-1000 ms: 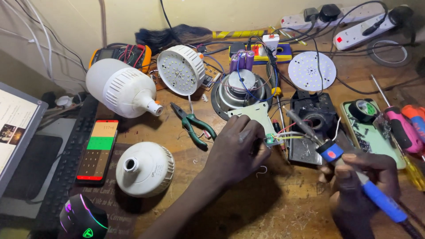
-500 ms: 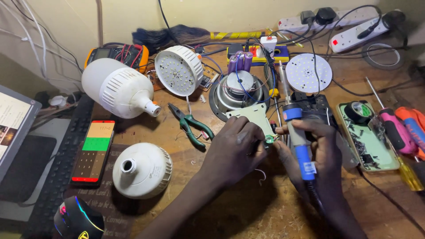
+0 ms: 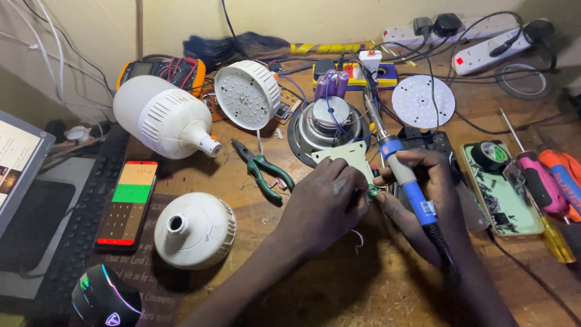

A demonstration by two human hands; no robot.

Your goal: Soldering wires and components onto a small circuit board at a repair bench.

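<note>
- Both hands meet at the middle of the wooden bench (image 3: 339,284). My left hand (image 3: 324,203) lies knuckles up with its fingers curled down onto a small pale circuit board (image 3: 349,158), pinning its near edge.
- My right hand (image 3: 423,200) is clamped around a soldering iron (image 3: 404,181) with a blue handle, held like a pen. Its metal shaft rises up and away from me, while its cord runs back along my wrist.
- I cannot see exactly where the two hands touch; a tiny part sits between the fingertips, too small to make out.
- The circuit board rests just in front of a round speaker (image 3: 330,121), which has thin wires looped over it.
- Green-handled pliers (image 3: 263,169) lie just left of my left hand.
- Further left sits a white bulb housing (image 3: 193,230), open neck upward. Beside it is a phone (image 3: 128,203) with a lit screen.
- Behind those, a large white bulb (image 3: 163,121) lies on its side, next to a round LED head (image 3: 248,94) tilted up.
- A flat LED disc (image 3: 423,100) lies behind my right hand.
- To the right, a pale green tray (image 3: 511,212) holds a tape roll and small bits. Screwdrivers (image 3: 544,181) with pink and orange handles lie beyond it.
- A yellow multimeter (image 3: 160,69) sits at the back left, power strips (image 3: 478,36) at the back right.
</note>
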